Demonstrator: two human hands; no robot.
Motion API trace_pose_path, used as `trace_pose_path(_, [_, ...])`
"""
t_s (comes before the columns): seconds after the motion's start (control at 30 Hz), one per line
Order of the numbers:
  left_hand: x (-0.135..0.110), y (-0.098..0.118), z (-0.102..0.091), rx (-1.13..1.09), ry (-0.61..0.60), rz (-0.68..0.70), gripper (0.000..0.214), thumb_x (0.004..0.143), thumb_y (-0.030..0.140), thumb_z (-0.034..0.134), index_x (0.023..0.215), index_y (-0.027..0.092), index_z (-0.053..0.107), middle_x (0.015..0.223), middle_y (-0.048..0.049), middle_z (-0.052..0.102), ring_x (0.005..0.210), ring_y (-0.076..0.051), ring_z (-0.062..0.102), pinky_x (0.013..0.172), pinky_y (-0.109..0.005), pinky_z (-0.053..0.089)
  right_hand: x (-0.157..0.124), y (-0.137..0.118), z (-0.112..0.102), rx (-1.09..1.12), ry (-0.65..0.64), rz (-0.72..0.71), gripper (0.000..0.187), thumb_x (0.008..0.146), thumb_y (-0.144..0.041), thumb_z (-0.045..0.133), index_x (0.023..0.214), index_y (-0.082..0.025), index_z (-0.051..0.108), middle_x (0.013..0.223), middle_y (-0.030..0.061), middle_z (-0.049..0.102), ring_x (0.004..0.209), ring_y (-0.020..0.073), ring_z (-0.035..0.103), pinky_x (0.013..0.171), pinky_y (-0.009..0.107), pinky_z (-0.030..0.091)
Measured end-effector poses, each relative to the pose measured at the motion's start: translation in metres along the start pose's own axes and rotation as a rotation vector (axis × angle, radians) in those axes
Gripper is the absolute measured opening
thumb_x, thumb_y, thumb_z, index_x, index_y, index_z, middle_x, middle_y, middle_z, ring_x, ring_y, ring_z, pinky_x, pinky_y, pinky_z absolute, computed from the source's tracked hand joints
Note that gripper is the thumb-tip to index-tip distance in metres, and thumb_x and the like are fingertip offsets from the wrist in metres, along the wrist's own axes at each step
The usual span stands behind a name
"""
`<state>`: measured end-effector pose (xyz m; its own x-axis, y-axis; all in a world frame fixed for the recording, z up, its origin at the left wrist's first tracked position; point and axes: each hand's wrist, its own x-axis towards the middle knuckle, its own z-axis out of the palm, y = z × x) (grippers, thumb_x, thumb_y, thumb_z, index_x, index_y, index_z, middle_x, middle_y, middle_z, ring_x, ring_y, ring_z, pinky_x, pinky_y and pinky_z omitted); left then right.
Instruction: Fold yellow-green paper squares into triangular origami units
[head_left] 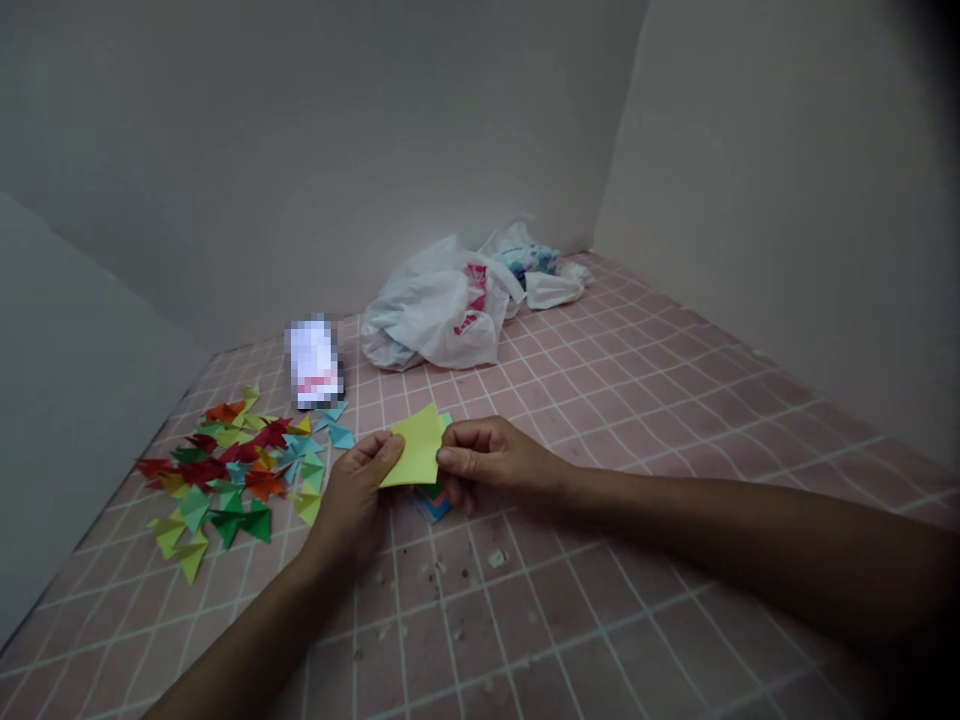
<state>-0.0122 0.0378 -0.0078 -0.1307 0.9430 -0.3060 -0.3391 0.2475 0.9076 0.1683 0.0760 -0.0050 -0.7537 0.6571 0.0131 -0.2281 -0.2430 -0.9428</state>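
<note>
A yellow sheet of paper (417, 448) is held up between my two hands, above the pink checked surface. My left hand (361, 482) pinches its left edge, thumb on top. At the right edge, the fingers of my right hand (484, 455) are closed on the same sheet. Partly hidden beneath it lies a stack of coloured paper (432, 505), with blue, orange and green edges showing. To the left of my left hand, a pile of folded paper pieces (225, 465) spreads out in red, orange, yellow, green and light blue.
Behind the folded pieces, a blurred-out phone (315, 360) stands with a lit screen. A crumpled white plastic bag (442, 305) rests near the back wall, with a smaller bag (551, 285) beside it. Walls rise at the back, left and right.
</note>
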Motion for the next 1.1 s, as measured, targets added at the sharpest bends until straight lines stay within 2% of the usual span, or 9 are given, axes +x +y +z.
trace_pose_path(0.23, [0.0009, -0.0005, -0.0006, 0.05, -0.006, 0.034, 0.029, 0.071, 0.035, 0.081, 0.073, 0.015, 0.061, 0.064, 0.0035, 0.057, 0.054, -0.008, 0.049, 0.049, -0.018, 0.042, 0.0004, 0.0016, -0.0012, -0.02, -0.001, -0.041, 0.041, 0.086, -0.052, 0.065, 0.07, -0.014, 0.059, 0.062, -0.0012, 0.062, 0.05, 0.0064, 0.055, 0.05, 0.019, 0.042])
trace_pose_path(0.37, [0.0008, -0.0011, -0.0007, 0.065, 0.056, 0.077, 0.028, 0.071, 0.035, 0.081, 0.075, 0.015, 0.062, 0.062, 0.0039, 0.057, 0.055, -0.008, 0.049, 0.049, -0.017, 0.041, -0.0011, -0.0005, 0.0021, -0.063, 0.038, 0.017, 0.039, 0.079, -0.051, 0.072, 0.07, -0.015, 0.058, 0.062, -0.0023, 0.062, 0.049, 0.0066, 0.053, 0.049, 0.02, 0.041])
trace_pose_path(0.47, [0.0009, -0.0028, -0.0014, 0.055, 0.057, 0.094, 0.027, 0.073, 0.035, 0.079, 0.073, 0.016, 0.061, 0.059, 0.0044, 0.056, 0.053, -0.008, 0.048, 0.05, -0.017, 0.041, -0.0019, -0.001, 0.0037, -0.117, 0.079, 0.069, 0.04, 0.077, -0.053, 0.073, 0.072, -0.015, 0.059, 0.059, -0.0027, 0.06, 0.048, 0.0071, 0.052, 0.048, 0.02, 0.04])
trace_pose_path(0.6, [0.0009, -0.0037, -0.0023, 0.077, 0.081, 0.121, 0.028, 0.072, 0.036, 0.079, 0.072, 0.016, 0.06, 0.057, 0.005, 0.055, 0.052, -0.008, 0.048, 0.05, -0.017, 0.04, -0.0012, 0.0002, 0.002, -0.14, 0.091, 0.077, 0.043, 0.08, -0.056, 0.068, 0.072, -0.015, 0.059, 0.058, -0.0017, 0.061, 0.046, 0.007, 0.05, 0.046, 0.02, 0.038])
trace_pose_path(0.83, [0.0017, -0.0001, -0.0031, 0.158, 0.177, 0.143, 0.034, 0.065, 0.041, 0.083, 0.076, 0.016, 0.064, 0.068, 0.0032, 0.061, 0.056, -0.009, 0.054, 0.049, -0.018, 0.043, -0.0009, 0.0017, 0.0001, -0.148, 0.138, 0.078, 0.041, 0.085, -0.053, 0.065, 0.07, -0.016, 0.056, 0.057, -0.0018, 0.06, 0.045, 0.0064, 0.05, 0.046, 0.02, 0.039])
trace_pose_path(1.1, [0.0012, -0.0015, -0.0015, 0.094, 0.108, 0.112, 0.035, 0.066, 0.04, 0.083, 0.072, 0.014, 0.061, 0.059, 0.0046, 0.056, 0.05, -0.007, 0.048, 0.048, -0.017, 0.041, 0.0008, 0.0067, -0.0022, -0.132, 0.151, 0.091, 0.037, 0.088, -0.046, 0.063, 0.069, -0.016, 0.056, 0.056, -0.0022, 0.059, 0.045, 0.0055, 0.049, 0.044, 0.018, 0.036])
